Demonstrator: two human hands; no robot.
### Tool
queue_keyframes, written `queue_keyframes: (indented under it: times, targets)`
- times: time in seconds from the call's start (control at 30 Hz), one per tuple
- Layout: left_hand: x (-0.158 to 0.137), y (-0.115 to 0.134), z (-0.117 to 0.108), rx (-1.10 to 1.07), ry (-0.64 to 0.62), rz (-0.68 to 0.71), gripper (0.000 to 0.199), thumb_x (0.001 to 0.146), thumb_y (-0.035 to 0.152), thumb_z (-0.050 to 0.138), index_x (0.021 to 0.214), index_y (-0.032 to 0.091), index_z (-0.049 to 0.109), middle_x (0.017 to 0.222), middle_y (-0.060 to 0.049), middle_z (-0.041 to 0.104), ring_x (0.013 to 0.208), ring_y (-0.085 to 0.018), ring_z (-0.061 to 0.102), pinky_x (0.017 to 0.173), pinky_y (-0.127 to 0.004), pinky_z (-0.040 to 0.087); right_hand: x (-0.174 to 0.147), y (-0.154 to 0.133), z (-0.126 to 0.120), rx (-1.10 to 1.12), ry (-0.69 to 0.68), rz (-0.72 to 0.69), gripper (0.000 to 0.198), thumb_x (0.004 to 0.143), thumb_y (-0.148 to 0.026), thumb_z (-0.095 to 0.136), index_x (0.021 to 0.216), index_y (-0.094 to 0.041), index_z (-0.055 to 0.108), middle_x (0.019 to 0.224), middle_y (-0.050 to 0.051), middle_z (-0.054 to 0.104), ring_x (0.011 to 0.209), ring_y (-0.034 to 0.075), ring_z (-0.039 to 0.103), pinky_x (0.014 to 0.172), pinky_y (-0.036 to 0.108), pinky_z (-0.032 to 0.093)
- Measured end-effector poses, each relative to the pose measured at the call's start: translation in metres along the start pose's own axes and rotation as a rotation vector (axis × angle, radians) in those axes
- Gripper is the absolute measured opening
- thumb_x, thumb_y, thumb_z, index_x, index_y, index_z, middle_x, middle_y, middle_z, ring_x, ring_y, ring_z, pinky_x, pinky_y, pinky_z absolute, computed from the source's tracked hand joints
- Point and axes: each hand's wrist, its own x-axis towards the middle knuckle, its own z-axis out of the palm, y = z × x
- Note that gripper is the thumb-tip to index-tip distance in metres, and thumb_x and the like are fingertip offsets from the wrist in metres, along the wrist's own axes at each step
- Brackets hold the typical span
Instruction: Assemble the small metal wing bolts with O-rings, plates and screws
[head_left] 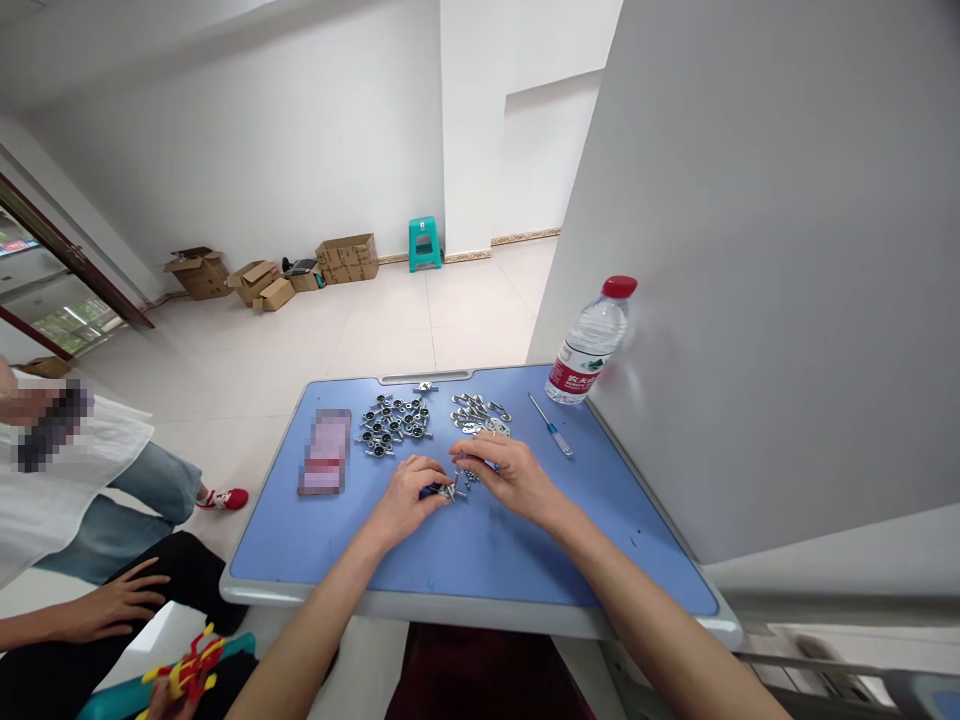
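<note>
On the blue table [480, 560], a small cluster of metal parts [455, 489] is pinched between the left hand [409, 500] and the right hand [506, 472], fingers curled closed on it near the table's middle. Beyond them, a pile of black-centred wheels [393, 424] and a heap of silver brackets [480, 413] are laid. A screwdriver [551, 427] and a red-capped water bottle [590, 343], its label lettering too small to be read, are placed right.
</note>
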Motion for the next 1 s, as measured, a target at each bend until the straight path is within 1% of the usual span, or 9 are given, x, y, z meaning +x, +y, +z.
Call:
queue_keyframes:
  times: [0.07, 0.17, 0.23, 0.37, 0.43, 0.6, 0.83, 1.0]
  targets:
    - [0.000, 0.001, -0.001, 0.003, 0.003, 0.000, 0.010, 0.085, 0.020, 0.069, 0.095, 0.020, 0.072, 0.102, -0.004, 0.069, 0.098, -0.022, 0.059, 0.092, -0.039, 0.043, 0.000, -0.002, -0.001, -0.003, 0.018, 0.006, 0.020, 0.099, -0.026, 0.049, 0.102, -0.022, 0.068, 0.082, 0.005, 0.072, 0.073, 0.018, 0.065, 0.068, 0.031, 0.053]
    - [0.000, 0.003, -0.002, 0.006, 0.001, -0.015, 0.009, 0.084, 0.020, 0.070, 0.093, 0.020, 0.071, 0.102, -0.004, 0.069, 0.097, -0.022, 0.060, 0.091, -0.039, 0.043, 0.001, -0.006, -0.003, 0.016, 0.097, 0.010, 0.018, 0.097, -0.025, 0.051, 0.104, -0.022, 0.067, 0.082, 0.005, 0.071, 0.074, 0.018, 0.065, 0.070, 0.031, 0.052]
    - [0.001, 0.004, -0.002, 0.002, -0.005, -0.022, 0.008, 0.084, 0.020, 0.070, 0.092, 0.020, 0.071, 0.102, -0.004, 0.069, 0.099, -0.022, 0.059, 0.092, -0.039, 0.043, 0.002, -0.010, -0.002, 0.037, 0.118, -0.011, 0.017, 0.098, -0.023, 0.050, 0.105, -0.022, 0.066, 0.084, 0.004, 0.071, 0.077, 0.018, 0.064, 0.072, 0.031, 0.052]
    - [0.000, 0.003, -0.001, -0.017, -0.003, -0.038, 0.011, 0.085, 0.022, 0.069, 0.095, 0.021, 0.071, 0.106, -0.005, 0.068, 0.102, -0.023, 0.058, 0.093, -0.039, 0.044, 0.003, -0.015, 0.003, 0.040, 0.041, -0.084, 0.020, 0.100, -0.023, 0.045, 0.104, -0.022, 0.064, 0.082, 0.004, 0.071, 0.073, 0.017, 0.061, 0.069, 0.030, 0.050]
    - [0.000, 0.003, -0.001, -0.015, 0.000, -0.049, 0.011, 0.084, 0.021, 0.069, 0.095, 0.020, 0.071, 0.105, -0.005, 0.067, 0.102, -0.023, 0.058, 0.092, -0.039, 0.044, 0.004, -0.016, 0.005, 0.037, 0.011, -0.096, 0.021, 0.101, -0.023, 0.043, 0.102, -0.022, 0.064, 0.081, 0.004, 0.070, 0.070, 0.017, 0.059, 0.068, 0.030, 0.049]
    - [0.001, 0.004, -0.001, -0.012, -0.007, -0.051, 0.010, 0.084, 0.019, 0.070, 0.094, 0.019, 0.071, 0.103, -0.005, 0.066, 0.100, -0.023, 0.058, 0.091, -0.039, 0.044, 0.003, -0.015, 0.005, 0.030, -0.005, -0.087, 0.021, 0.101, -0.023, 0.042, 0.102, -0.022, 0.063, 0.081, 0.003, 0.070, 0.068, 0.016, 0.058, 0.068, 0.030, 0.048]
    - [0.001, 0.002, 0.000, -0.013, -0.007, -0.047, 0.011, 0.085, 0.020, 0.069, 0.096, 0.020, 0.070, 0.103, -0.005, 0.067, 0.099, -0.022, 0.058, 0.090, -0.039, 0.043, 0.002, -0.012, 0.007, 0.036, -0.009, -0.117, 0.021, 0.100, -0.019, 0.043, 0.107, -0.023, 0.062, 0.086, 0.004, 0.072, 0.072, 0.017, 0.060, 0.068, 0.031, 0.049]
    - [0.001, 0.000, 0.002, 0.011, -0.002, -0.046, 0.008, 0.086, 0.023, 0.067, 0.093, 0.021, 0.071, 0.098, -0.004, 0.066, 0.098, -0.023, 0.057, 0.090, -0.039, 0.043, 0.003, -0.016, 0.009, 0.000, -0.032, -0.203, 0.028, 0.100, -0.018, 0.038, 0.116, -0.021, 0.061, 0.088, 0.007, 0.071, 0.076, 0.018, 0.061, 0.070, 0.032, 0.050]
